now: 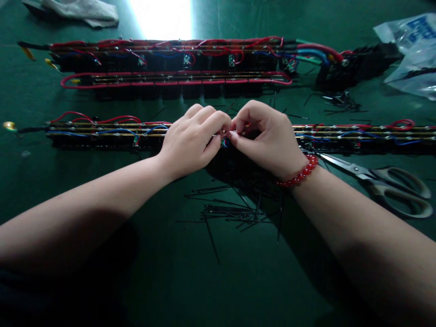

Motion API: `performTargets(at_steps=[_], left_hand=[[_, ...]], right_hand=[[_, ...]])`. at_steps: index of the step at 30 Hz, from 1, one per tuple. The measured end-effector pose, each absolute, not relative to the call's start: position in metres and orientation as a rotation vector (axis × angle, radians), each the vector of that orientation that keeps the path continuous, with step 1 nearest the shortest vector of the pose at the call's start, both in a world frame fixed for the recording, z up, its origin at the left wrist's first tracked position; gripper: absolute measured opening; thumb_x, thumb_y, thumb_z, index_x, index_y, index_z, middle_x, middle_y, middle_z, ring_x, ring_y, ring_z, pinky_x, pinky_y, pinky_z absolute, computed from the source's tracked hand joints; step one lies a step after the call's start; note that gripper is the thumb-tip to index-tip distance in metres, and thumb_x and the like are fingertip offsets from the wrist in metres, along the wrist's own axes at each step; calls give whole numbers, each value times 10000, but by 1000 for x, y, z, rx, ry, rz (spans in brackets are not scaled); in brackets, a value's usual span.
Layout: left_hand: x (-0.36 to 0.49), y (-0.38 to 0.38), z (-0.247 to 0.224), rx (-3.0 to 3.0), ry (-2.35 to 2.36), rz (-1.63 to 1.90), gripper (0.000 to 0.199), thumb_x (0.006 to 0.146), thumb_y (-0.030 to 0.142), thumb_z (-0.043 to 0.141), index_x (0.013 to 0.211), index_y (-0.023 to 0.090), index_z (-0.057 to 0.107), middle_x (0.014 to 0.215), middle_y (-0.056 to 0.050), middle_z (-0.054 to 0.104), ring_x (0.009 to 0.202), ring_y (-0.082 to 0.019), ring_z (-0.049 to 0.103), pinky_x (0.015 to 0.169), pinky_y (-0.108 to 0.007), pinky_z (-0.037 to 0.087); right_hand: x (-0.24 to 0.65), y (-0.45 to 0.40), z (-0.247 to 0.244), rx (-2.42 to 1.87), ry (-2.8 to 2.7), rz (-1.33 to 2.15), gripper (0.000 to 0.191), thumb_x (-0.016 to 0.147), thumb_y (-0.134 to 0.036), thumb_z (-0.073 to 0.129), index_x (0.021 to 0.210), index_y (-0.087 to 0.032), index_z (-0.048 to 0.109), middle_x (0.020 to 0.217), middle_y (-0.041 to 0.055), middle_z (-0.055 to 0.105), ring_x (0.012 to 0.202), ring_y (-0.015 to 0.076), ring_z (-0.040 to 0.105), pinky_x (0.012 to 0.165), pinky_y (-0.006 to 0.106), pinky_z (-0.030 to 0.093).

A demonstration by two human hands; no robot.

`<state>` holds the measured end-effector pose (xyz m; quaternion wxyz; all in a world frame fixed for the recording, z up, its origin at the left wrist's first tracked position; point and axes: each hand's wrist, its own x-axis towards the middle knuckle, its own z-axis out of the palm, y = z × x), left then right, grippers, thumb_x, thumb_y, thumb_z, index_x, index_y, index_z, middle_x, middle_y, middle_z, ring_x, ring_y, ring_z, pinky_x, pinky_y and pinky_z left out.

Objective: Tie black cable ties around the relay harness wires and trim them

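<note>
A long black strip with brass-coloured rails and red and blue wires (109, 131) runs across the table under both hands. My left hand (192, 141) is closed over its middle, thumb and fingers pinched together. Facing it, my right hand (269, 138), with a red bead bracelet (301, 175) at the wrist, also pinches at the same spot. The fingertips nearly meet there and hide whatever small thing they grip. A small green board with a blue wire (225, 142) shows just below them. Thin black cable ties (228, 212) lie loose in front of the strip.
Two similar wired strips (163, 47) lie behind, with thick coloured cables (318, 51) leading to a black part (361, 63). Scissors (378, 179) rest at the right. Further off are more cable ties (342, 101), a plastic bag (417, 54) and a pale cloth (85, 11).
</note>
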<state>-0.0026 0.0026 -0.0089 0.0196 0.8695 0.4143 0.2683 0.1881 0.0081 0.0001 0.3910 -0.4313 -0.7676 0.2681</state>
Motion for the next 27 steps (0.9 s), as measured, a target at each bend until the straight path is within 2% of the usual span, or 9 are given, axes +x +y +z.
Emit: performTargets(at_steps=[4,8,15,19,27], left_hand=[[-3,3,-10,2663,1270,842,387,777,98,453,1109,248,583,1003,-51,609,1051,-278,571,920,-489,486],[-4,4,-11,2680,1278,824,394,728,73,456,1063,237,584,985,-48,603,1039,-278,566,899,-488,492],[-4,3,-12,2814,1225,831,252,786,101,484,938,243,627,1036,-47,611,1005,-252,542,827,-446,515],[-5,4,-12,2861,1184,810,199,818,154,535,943,263,645,1064,-42,611,1018,-248,524,791,-424,524],[-9,6,-11,2927,1078,725,390,726,51,515,1016,272,654,1131,-39,583,1040,-250,501,818,-444,540]], right_hand=[[188,9,-1,-1031,-1932,715,157,740,-128,661,826,-235,585,817,-12,640,727,145,599,668,299,503],[188,9,0,-1064,-1945,702,159,745,-111,639,838,-234,601,811,-15,644,713,137,589,675,297,498],[188,11,1,-1076,-1912,718,82,759,-165,649,797,-225,608,791,-13,634,712,139,571,654,293,474],[188,11,1,-1080,-1905,717,64,763,-172,653,786,-221,618,790,-12,633,720,138,578,651,287,470],[188,10,2,-1091,-1915,692,86,747,-133,623,765,-217,618,766,-13,646,696,137,573,647,294,455]])
